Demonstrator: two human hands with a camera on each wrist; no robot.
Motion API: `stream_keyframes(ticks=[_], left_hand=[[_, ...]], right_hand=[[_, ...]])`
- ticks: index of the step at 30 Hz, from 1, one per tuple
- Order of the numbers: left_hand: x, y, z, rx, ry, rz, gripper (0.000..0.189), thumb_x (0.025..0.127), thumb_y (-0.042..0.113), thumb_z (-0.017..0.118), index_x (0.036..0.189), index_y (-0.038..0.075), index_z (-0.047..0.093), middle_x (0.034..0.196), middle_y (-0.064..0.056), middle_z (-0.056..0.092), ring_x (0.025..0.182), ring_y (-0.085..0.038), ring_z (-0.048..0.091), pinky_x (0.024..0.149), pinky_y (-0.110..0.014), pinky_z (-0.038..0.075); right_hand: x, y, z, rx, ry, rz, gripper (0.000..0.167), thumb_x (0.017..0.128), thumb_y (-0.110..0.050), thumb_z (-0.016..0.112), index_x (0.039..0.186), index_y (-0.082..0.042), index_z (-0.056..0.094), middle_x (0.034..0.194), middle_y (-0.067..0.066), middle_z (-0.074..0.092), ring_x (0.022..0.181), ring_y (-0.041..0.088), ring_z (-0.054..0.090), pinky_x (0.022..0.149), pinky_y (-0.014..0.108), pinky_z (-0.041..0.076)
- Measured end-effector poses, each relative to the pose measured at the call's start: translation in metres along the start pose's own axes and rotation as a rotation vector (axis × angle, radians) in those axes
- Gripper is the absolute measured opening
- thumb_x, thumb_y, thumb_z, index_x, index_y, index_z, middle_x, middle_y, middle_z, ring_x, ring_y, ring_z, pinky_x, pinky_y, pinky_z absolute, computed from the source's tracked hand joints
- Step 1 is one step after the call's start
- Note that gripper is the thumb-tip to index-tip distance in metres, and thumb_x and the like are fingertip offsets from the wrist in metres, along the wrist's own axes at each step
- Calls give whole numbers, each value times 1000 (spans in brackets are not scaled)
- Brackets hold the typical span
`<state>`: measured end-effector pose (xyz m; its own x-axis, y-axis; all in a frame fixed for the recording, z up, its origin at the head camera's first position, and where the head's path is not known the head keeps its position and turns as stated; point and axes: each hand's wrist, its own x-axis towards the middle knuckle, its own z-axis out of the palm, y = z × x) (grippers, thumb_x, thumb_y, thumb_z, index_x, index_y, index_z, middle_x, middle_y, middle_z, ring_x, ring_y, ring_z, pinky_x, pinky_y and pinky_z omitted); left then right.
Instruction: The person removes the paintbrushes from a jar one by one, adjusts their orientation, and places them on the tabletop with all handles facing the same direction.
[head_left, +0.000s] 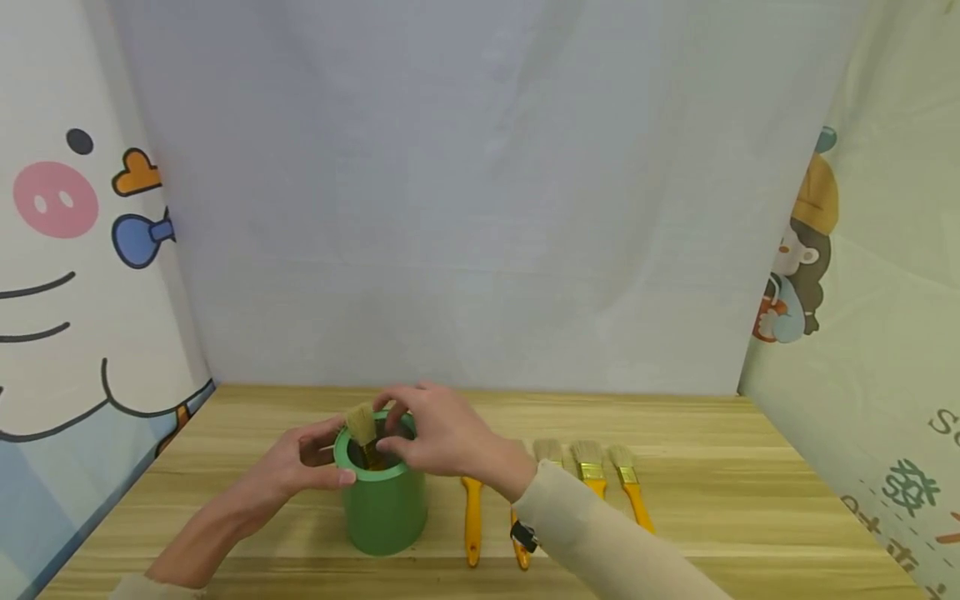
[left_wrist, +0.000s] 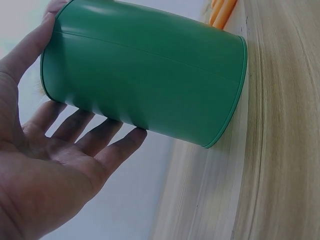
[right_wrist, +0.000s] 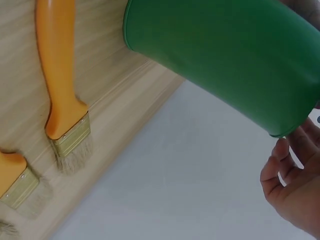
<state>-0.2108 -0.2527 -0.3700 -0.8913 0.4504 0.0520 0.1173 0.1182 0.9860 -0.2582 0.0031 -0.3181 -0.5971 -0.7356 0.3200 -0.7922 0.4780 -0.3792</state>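
Note:
A green cylindrical container (head_left: 386, 512) stands upright on the wooden table, its mouth facing up. Inside it leans a paintbrush (head_left: 361, 425), bristles up above the rim and handle hidden within. My left hand (head_left: 288, 467) holds the container's left side near the top, thumb toward the front and fingers behind; the left wrist view shows its fingertips against the green wall (left_wrist: 145, 75). Over the mouth is my right hand (head_left: 442, 429), fingers bent and apart at the far rim, with the thumb tip close beside the brush's metal band.
Right of the container, several orange-handled paintbrushes (head_left: 472, 521) lie in a row, bristles away from me, partly hidden by my right forearm. A grey-white cloth (head_left: 487, 208) hangs behind the wooden table (head_left: 712, 500), and printed cloths flank both sides.

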Motion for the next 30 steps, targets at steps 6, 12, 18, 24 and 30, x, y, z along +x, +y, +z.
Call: stream_keyframes(ticks=[6, 12, 18, 24, 30], left_hand=[[-1, 0, -1, 5, -9, 2, 80, 101, 16, 68, 166, -1, 25, 163, -27, 36, 144, -49, 41, 102, -46, 52], [-1, 0, -1, 2, -8, -1, 75, 101, 18, 68, 164, -1, 31, 160, -25, 41, 143, -47, 45, 101, -46, 52], [-1, -1, -1, 1, -15, 1, 77, 101, 17, 68, 165, 0, 29, 161, -26, 39, 143, -47, 45, 101, -46, 53], [-1, 0, 0, 5, -6, -9, 83, 100, 18, 69, 167, 0, 24, 163, -26, 36, 145, -48, 41, 103, -47, 51], [-1, -1, 0, 9, -4, 8, 80, 99, 18, 70, 165, -1, 29, 161, -27, 39, 143, -49, 43, 101, -46, 52]], right_hand=[[9, -10, 7, -95, 1, -13, 44, 97, -27, 79, 138, -18, 63, 102, -14, 77, 107, 11, 63, 106, 37, 44], [13, -16, 14, -112, -43, 15, 50, 98, -26, 78, 143, -18, 58, 103, -15, 76, 112, 10, 62, 96, 34, 38], [14, -17, 16, -108, -40, 12, 53, 98, -26, 78, 146, -19, 55, 100, -15, 76, 107, 7, 62, 93, 35, 36], [11, -13, 11, -89, -53, -25, 51, 99, -26, 78, 146, -22, 57, 93, -17, 70, 98, 6, 58, 93, 35, 36], [10, -9, 7, -64, -66, -45, 53, 98, -25, 80, 146, -24, 58, 96, -18, 72, 106, 7, 57, 94, 34, 34]])
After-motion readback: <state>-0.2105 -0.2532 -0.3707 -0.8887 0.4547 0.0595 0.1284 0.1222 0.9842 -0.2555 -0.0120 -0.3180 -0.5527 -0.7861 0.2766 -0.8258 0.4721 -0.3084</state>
